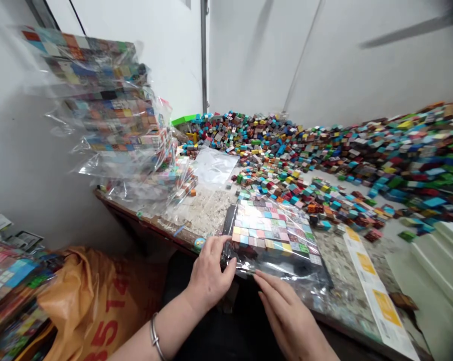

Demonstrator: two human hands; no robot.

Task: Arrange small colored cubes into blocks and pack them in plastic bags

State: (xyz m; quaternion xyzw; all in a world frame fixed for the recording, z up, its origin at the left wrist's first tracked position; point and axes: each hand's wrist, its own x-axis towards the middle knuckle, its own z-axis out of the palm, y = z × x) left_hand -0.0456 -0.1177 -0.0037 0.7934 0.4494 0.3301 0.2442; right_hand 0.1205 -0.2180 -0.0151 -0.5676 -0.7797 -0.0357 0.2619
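Both hands (208,275) (bangle (154,337) on left wrist) touch a bag (273,258) of blocks (262,224).

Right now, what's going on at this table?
A person has both hands at a clear plastic bag with rows of small coloured blocks inside, lying at the near edge of the table. The left hand is at its near left corner; the right hand reaches its near edge with fingers extended. Behind them, loose blocks lie heaped toward the wall. A tall stack of filled bags stands to the left, and an orange sack sits lower down.
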